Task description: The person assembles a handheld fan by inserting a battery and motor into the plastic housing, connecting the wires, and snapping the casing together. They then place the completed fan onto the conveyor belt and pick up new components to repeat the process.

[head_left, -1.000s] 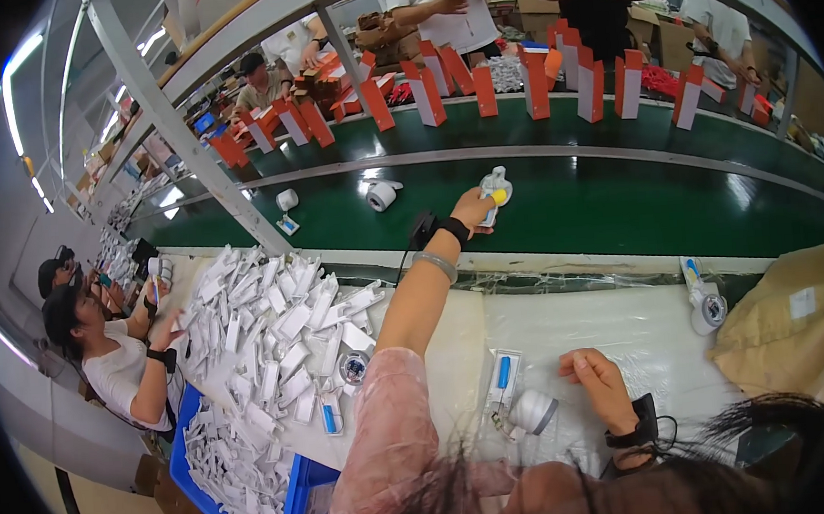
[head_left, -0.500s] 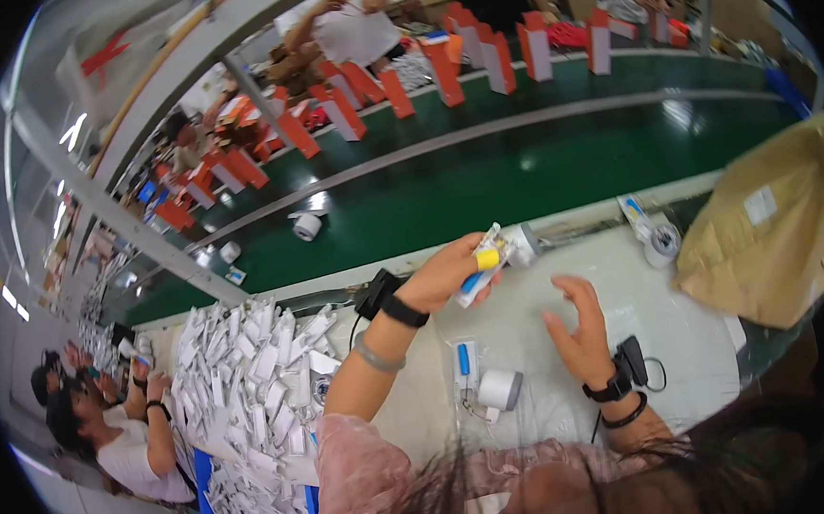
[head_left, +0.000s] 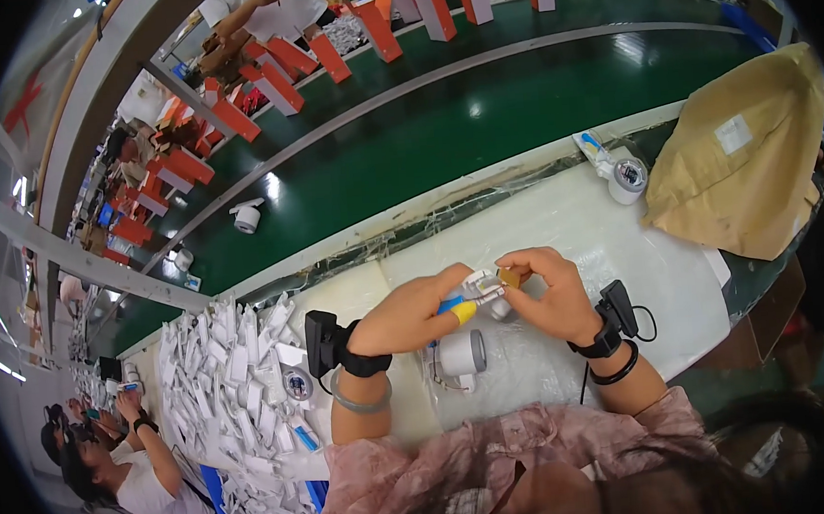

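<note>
My left hand [head_left: 414,312], a yellow cover on one finger, is closed around a white plastic part [head_left: 481,280] with a blue cylinder [head_left: 450,305] on it. Meeting it from the other side, my right hand [head_left: 556,295] pinches a small tan piece [head_left: 509,277] against the part's end. A white round housing lies partly hidden under the fingers. Just below my hands, a white cylindrical housing with a grey rim [head_left: 463,353] rests on its side on the plastic-covered table, thin wires beside it. Another such unit [head_left: 627,180] stands at the far right, its open end showing.
White plastic parts [head_left: 219,366] are heaped at the left, above a blue bin [head_left: 224,509]. A brown paper bag [head_left: 740,162] lies at right. Beyond runs a green conveyor [head_left: 405,152] with orange-and-white boxes [head_left: 431,12] along its far side. A co-worker [head_left: 145,471] sits at left.
My left hand has come down and nearer with the white part. My right hand, apart and unfilled before, has risen to meet it and now pinches the tan piece. The view has shifted.
</note>
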